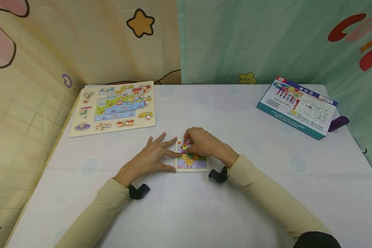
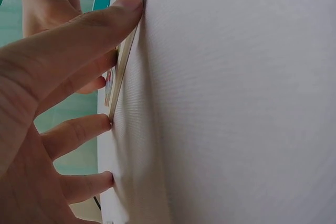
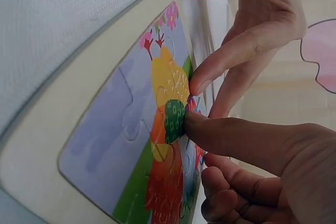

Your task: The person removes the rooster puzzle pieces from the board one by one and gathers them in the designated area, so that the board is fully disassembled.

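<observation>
A small jigsaw puzzle [image 1: 199, 165] in a pale frame lies on the table, showing a colourful bird on green and lilac. My left hand [image 1: 153, 155] spreads its fingers along the left side. Its thumb [image 2: 128, 3] rests at the near edge, one finger reaches onto the picture and another touches the far corner. From the right, my right hand [image 1: 204, 143] bends over the upper left part, pinching a red and yellow puzzle piece [image 1: 184, 146] between thumb and finger. The right thumb [image 3: 210, 129] tip lies against the picture, beside the left finger. The right hand hides the puzzle's upper right.
A larger wooden peg puzzle board [image 1: 124, 128] with vehicle and animal pieces lies at the back left, with flat picture boards on it. At the back right sits a teal and white box [image 1: 294, 106], a purple object [image 1: 339, 123] beside it. Patterned curtains [image 1: 210, 41] hang behind.
</observation>
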A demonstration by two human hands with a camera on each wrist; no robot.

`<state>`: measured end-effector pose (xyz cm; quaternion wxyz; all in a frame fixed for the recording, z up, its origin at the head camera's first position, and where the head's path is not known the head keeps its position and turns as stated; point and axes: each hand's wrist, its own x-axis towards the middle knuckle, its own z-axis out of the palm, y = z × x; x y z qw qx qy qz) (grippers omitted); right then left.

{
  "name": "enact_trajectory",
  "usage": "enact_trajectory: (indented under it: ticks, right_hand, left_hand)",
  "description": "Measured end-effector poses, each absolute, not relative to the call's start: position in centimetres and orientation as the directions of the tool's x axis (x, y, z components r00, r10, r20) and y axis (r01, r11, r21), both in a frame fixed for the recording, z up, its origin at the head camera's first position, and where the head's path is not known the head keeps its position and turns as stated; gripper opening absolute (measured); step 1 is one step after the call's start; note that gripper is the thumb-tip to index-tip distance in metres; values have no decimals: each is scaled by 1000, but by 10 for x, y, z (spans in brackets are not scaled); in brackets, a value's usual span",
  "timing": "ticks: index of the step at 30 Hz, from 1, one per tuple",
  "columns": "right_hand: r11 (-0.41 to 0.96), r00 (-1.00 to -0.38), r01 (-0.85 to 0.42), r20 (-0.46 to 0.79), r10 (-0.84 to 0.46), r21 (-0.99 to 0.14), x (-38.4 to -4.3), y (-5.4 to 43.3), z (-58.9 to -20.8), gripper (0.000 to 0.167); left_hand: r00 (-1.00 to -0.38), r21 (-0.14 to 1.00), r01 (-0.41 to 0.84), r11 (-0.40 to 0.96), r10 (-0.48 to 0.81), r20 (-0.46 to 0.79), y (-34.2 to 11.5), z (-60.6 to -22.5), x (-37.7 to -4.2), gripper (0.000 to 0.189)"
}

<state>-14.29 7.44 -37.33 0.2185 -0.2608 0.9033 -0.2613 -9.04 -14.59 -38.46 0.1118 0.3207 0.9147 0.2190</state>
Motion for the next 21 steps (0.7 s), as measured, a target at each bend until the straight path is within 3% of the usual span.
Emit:
enact_trajectory:
  ticks: [6, 13, 21]
  right_hand:
    - [705, -775, -370, -218, -593, -605, -143, 77, -377, 31]
    - [669, -762, -444, -141, -632, -597, -139, 77, -380, 15]
    - [724, -785, -435, -170, -596, -535, -136, 72, -376, 29]
  left_hand:
    - [-774, 480, 528, 701, 629, -68, -145, -384, -91, 54]
    - [-774, 479, 529, 701, 630, -68, -145, -385, -91, 55]
    - [-775, 482, 525, 702, 628, -71, -145, -386, -92, 55]
